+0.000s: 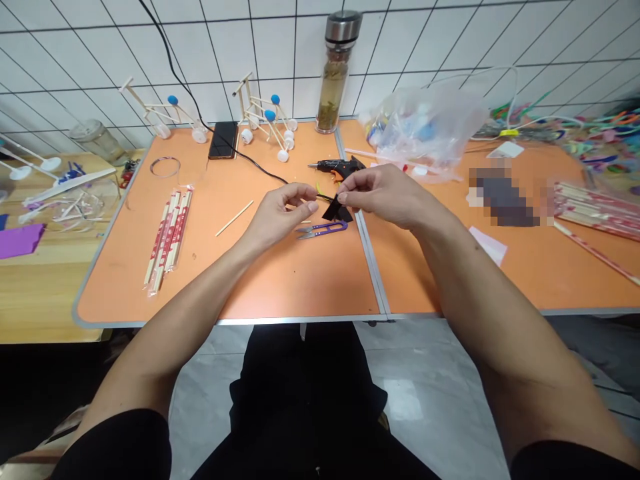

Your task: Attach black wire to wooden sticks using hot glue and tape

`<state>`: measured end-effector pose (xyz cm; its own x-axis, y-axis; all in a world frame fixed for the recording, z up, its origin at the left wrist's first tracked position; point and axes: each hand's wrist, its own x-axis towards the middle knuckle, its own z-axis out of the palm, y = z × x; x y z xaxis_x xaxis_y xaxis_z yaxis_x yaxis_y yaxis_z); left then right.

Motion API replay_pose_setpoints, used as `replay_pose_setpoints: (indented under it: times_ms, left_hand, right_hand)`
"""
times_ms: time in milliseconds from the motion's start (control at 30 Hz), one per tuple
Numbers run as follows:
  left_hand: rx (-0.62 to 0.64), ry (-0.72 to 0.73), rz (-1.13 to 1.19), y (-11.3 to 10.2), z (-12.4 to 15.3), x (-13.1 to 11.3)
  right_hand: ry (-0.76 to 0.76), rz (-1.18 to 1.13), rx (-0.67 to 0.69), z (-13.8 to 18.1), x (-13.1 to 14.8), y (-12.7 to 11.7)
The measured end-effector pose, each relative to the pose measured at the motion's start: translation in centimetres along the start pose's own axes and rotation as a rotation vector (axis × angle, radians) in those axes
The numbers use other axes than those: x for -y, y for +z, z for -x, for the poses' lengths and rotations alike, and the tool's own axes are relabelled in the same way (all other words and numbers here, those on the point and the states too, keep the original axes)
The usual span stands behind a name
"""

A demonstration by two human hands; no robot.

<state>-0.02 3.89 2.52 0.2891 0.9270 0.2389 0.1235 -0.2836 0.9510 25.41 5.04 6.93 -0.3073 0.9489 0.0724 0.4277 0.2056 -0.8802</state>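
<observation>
Above the orange table (280, 287), both my hands meet near its middle. My right hand (385, 195) pinches a small black piece (337, 211) that hangs below its fingertips. My left hand (280, 213) is closed in a pinch on the end of a thin stick (325, 197) that runs across to the black piece. Purple thread snips (323, 230) lie on the table just under my hands. A black glue gun (343, 167) rests right behind them, its cord running back to the wall.
Wrapped chopsticks (169, 237) and a loose stick (234, 218) lie at the left. Stick models with blue balls (263, 120), a phone (223, 139), a glass bottle (334, 80) and a plastic bag (425, 130) stand at the back. More sticks (595, 207) lie far right.
</observation>
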Motion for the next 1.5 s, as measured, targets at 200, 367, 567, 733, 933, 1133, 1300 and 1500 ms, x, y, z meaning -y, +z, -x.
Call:
replay_pose_setpoints:
  times_ms: [200,367,567,733,933,1133,1300,1500]
  left_hand:
    - [0.022,-0.159,0.080,-0.4,-0.6,0.8]
    - [-0.032,-0.248,0.048,-0.7,-0.5,0.3]
    - [-0.120,-0.289,0.109,-1.2,-0.8,-0.2]
    - [-0.081,-0.270,0.115,-1.4,-0.8,-0.2]
    - [-0.054,-0.316,0.118,-1.7,-0.5,-0.6]
    - [-0.021,-0.307,0.089,-2.2,-0.5,-0.6]
    - [-0.027,-0.386,0.172,-2.5,-0.5,-0.7]
    - [-0.038,-0.355,0.183,-2.3,-0.6,-0.3]
  right_hand:
    - [0.032,-0.071,0.036,-1.8,1.1,3.9]
    - [-0.034,-0.114,0.019,-1.7,0.3,4.9]
    - [-0.067,-0.243,-0.043,-2.1,-0.8,6.4]
    - [-0.064,-0.269,-0.076,-2.1,-0.8,7.4]
    - [-0.072,-0.218,-0.094,-1.9,-0.1,7.4]
    - [-0.069,-0.212,-0.115,-1.9,0.1,7.3]
    - [-0.054,-0.278,-0.175,-1.8,0.0,6.9]
    - [-0.044,-0.340,-0.188,-1.9,-0.3,7.0]
